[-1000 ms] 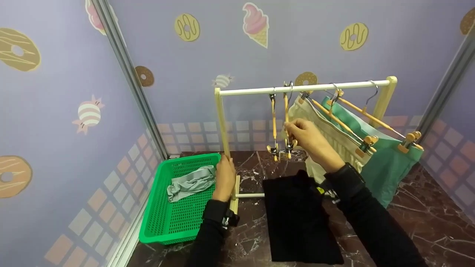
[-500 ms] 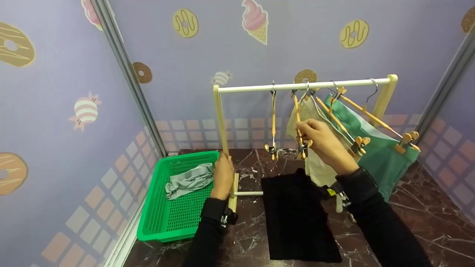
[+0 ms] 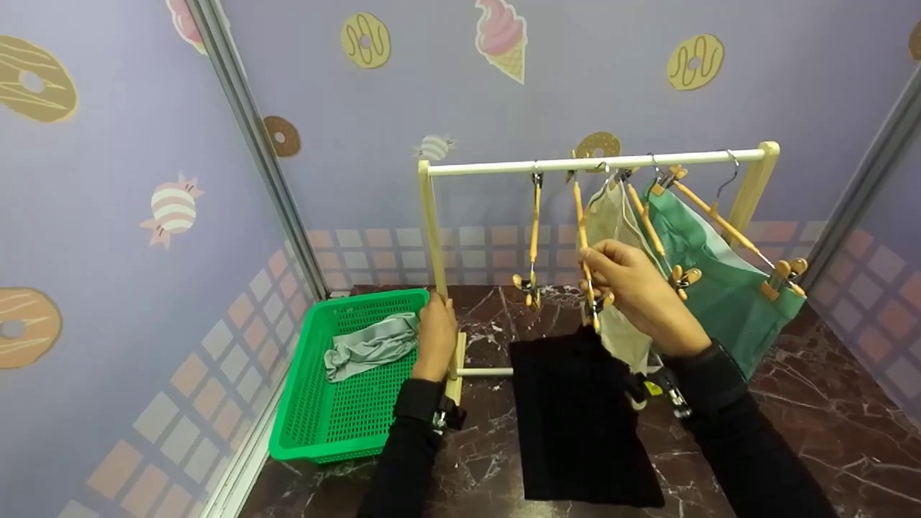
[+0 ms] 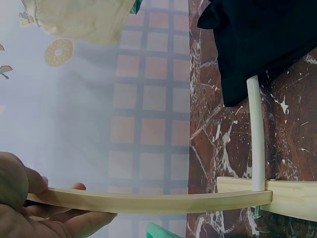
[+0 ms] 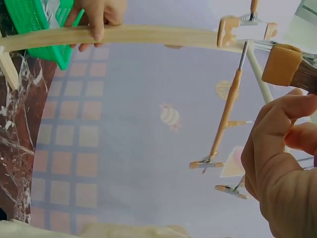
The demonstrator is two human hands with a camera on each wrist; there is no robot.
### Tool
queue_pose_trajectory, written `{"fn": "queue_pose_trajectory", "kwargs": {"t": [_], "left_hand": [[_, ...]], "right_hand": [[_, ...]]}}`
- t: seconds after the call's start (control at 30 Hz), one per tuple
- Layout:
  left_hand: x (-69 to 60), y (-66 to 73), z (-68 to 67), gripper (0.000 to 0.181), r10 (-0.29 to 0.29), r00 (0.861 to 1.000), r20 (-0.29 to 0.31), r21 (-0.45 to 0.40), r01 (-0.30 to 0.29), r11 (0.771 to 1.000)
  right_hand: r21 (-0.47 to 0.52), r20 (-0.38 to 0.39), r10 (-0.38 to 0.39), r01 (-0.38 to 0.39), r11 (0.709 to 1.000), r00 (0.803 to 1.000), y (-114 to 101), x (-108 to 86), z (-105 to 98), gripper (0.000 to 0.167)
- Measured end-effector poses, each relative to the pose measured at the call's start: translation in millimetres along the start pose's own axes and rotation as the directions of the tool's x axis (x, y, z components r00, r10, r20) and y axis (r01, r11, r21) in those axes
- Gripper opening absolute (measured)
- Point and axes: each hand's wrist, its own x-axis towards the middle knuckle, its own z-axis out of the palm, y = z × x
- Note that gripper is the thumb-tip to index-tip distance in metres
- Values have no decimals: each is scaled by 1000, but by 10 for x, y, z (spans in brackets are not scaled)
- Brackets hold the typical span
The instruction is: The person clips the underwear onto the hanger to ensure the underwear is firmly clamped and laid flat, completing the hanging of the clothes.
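My left hand grips the left wooden upright of a small clothes rack. The left wrist view shows fingers and thumb around that upright. With my right hand I pinch the lower part of a clip hanger that hangs from the white rail and holds no garment. A second bare clip hanger hangs to its left. Right of my hand, a cream garment, partly hidden by it, and a green garment hang clipped to hangers.
A black garment lies on the dark marbled tabletop in front of the rack. At left stands a green plastic basket with a crumpled grey-green cloth inside. Patterned walls enclose the back and sides.
My right hand has slid the bare hanger rightwards along the rail, towards the cream garment, which now hangs more edge-on. My left hand stays on the upright.
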Motion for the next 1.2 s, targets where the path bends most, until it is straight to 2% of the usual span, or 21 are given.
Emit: {"fn": "queue_pose_trajectory", "kwargs": {"t": [0.13, 0.27, 0.43, 0.63, 0.8, 0.97, 1.07, 1.2], "left_hand": [[6, 4, 8, 14, -2, 1000, 0, -1, 2, 1000], [2, 3, 17, 14, 6, 1000, 12, -14, -6, 1000], [8, -1, 19, 15, 30, 999, 34, -33, -29, 999], [-4, -32, 11, 16, 38, 999, 29, -33, -37, 999], [-12, -62, 6, 14, 36, 999, -1, -32, -36, 999], [-16, -66, -4, 15, 49, 999, 19, -50, -48, 998], [-12, -66, -10, 15, 49, 998, 37, -77, -46, 996], [4, -56, 3, 15, 49, 998, 31, -85, -46, 995]], "right_hand": [[-5, 18, 22, -22, 1000, 1000, 160, -94, -23, 19], [-36, 31, 61, -60, 998, 998, 406, -159, -47, 17], [-98, 37, 102, -98, 990, 994, 913, -244, 2, 17], [-223, 60, 185, -168, 960, 981, 1645, -386, 315, 19], [-300, 62, 222, -194, 934, 973, 2066, -464, 612, 15], [-351, 34, 231, -204, 914, 972, 2333, -495, 791, 18], [-372, 35, 239, -209, 904, 971, 2428, -486, 848, 19], [-449, 43, 227, -184, 874, 973, 2508, -462, 888, 19]]}}
